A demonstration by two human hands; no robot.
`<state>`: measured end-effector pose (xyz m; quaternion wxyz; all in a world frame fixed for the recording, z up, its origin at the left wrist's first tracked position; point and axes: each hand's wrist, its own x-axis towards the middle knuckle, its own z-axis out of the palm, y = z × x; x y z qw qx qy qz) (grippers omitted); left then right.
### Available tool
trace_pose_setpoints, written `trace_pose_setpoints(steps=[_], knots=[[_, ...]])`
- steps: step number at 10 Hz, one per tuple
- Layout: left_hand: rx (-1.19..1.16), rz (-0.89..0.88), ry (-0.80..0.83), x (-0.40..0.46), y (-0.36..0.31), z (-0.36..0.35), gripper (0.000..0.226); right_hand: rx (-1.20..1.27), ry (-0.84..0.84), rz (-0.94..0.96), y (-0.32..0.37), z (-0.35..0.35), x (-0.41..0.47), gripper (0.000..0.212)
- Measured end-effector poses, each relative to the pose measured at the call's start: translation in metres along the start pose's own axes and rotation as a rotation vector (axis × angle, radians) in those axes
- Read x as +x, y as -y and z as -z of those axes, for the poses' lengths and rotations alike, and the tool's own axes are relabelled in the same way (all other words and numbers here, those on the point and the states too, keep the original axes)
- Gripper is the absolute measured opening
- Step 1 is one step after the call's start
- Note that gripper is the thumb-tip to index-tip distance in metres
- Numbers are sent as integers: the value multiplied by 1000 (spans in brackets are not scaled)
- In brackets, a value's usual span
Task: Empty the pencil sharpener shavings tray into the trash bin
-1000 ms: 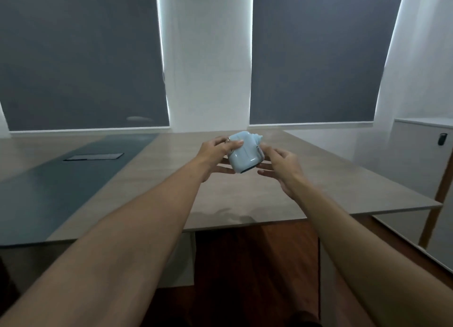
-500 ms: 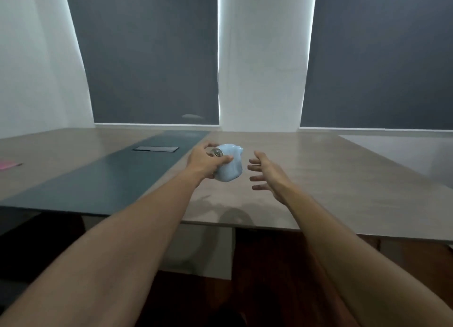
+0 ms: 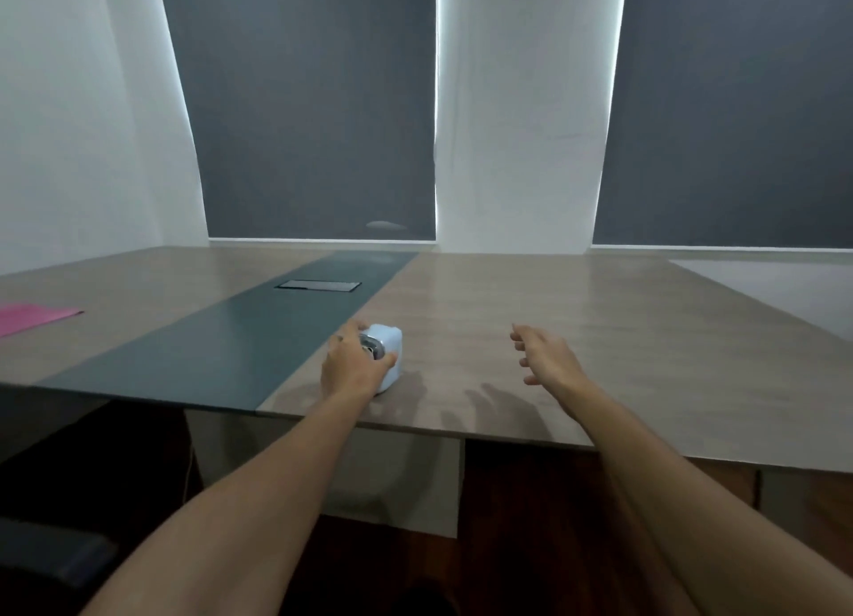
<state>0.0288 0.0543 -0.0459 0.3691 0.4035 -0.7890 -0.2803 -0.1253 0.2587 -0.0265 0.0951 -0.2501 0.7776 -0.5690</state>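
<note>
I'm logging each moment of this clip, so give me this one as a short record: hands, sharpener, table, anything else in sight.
left hand: closed around the sharpener
right hand: open, empty, above the table
pencil sharpener: light blue, on the table near its front edge
table: wood top with a dark strip down the middle
pink sheet: far left on the table
trash bin: not in view

Pale blue plastic sharpener, wood-grain table with faint sheen
</note>
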Motion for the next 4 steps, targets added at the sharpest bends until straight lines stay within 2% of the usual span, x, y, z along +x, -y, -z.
trace_pose_setpoints(steps=[3,4], knots=[[89,36,-43,-1,-3,-4,57,-248,-157,40,-30,58,-1,49],[149,11,-125,-6,-9,-9,66,-357,-182,57,-46,69,1,42]])
